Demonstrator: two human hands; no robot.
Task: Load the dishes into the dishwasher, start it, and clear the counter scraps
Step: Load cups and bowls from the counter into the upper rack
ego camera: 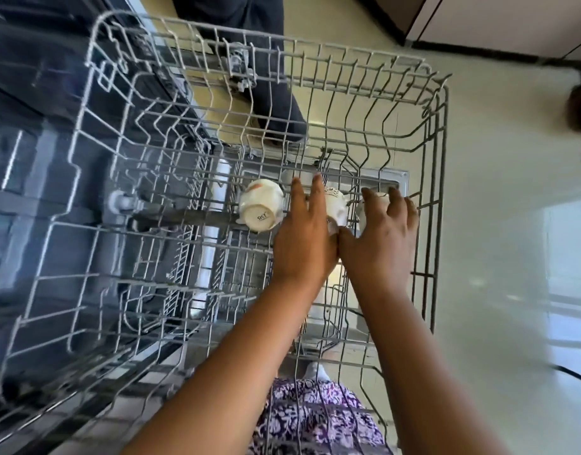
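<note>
Cups: three white ones, bases up, in a row inside the rack.
Left cup: untouched, mid-rack.
Left hand: fingers straight and slightly spread, resting on the middle cup.
Right hand: fingers curled over the right cup, gripping it near the rack's right wall.

The wire upper rack is open from above. Three cups cross its middle: an upturned cup standing alone, a middle cup under the flat left hand, and an end cup that the right hand curls over, near the right edge. Upright tines bar the far right corner; the left and near parts hold only low wire
</note>
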